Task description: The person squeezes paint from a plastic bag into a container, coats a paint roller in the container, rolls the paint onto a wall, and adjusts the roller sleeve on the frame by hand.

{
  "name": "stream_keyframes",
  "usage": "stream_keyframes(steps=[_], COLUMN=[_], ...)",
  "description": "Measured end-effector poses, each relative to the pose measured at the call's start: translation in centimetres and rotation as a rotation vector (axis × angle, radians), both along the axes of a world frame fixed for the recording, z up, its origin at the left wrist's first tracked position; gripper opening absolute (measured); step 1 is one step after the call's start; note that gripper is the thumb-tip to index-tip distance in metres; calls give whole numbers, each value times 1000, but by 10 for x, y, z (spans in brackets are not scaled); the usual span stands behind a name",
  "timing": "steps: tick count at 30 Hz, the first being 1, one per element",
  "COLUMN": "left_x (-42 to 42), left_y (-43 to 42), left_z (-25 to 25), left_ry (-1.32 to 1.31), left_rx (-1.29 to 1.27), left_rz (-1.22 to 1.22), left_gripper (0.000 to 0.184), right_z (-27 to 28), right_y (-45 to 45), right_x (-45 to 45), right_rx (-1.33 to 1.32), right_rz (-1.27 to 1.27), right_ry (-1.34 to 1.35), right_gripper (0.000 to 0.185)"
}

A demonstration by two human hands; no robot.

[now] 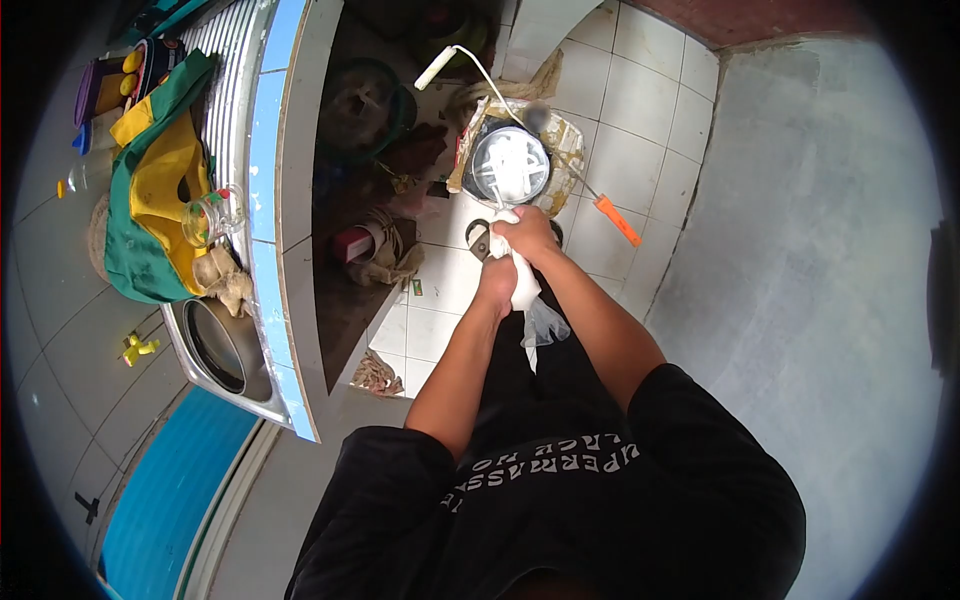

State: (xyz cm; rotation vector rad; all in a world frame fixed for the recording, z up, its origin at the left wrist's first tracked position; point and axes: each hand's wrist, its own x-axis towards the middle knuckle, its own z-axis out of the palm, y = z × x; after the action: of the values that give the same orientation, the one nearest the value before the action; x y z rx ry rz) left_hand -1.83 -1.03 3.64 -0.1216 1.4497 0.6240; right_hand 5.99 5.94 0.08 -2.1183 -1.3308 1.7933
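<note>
Both my hands grip a clear plastic bag filled with something white and thick (522, 287). My left hand (497, 279) is wrapped round the middle of the bag, and my right hand (529, 236) is closed round it nearer the bucket. From the bag's far end, thick white strands run down into a round bucket (475, 172). White, paint-like stuff (511, 163) lies in the bucket in ridges. The bag's loose clear end (543, 325) hangs toward my body. Beyond the bucket rests a slim white paint roller (435, 68) on a bent wire, roughly in line with an orange handle (618, 221).
The bucket stands on torn cardboard (568, 150) over white floor tiles (640, 110). At left is a tiled counter (262, 190) with a green and yellow cloth (150, 220), a glass jar (212, 217) and a sink (250, 385). Rags (378, 375) lie below; a grey wall (800, 250) rises right.
</note>
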Motion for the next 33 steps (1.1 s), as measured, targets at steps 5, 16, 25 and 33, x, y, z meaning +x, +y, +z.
stream_keyframes(steps=[5, 16, 25, 33], left_x=[23, 12, 27, 25], left_y=[-5, 1, 11, 10], left_z=[-23, -11, -26, -18], left_ry=[-47, -16, -29, -30], left_rx=[54, 48, 25, 85], left_rz=[13, 47, 82, 111], left_gripper=[22, 18, 19, 24], right_z=[6, 15, 3, -7], right_y=[7, 17, 18, 16], right_x=[27, 14, 25, 21], right_rx=[-96, -127, 42, -36], right_rz=[-56, 8, -69, -93], right_ry=[35, 84, -11, 27], right_gripper=[55, 61, 58, 59])
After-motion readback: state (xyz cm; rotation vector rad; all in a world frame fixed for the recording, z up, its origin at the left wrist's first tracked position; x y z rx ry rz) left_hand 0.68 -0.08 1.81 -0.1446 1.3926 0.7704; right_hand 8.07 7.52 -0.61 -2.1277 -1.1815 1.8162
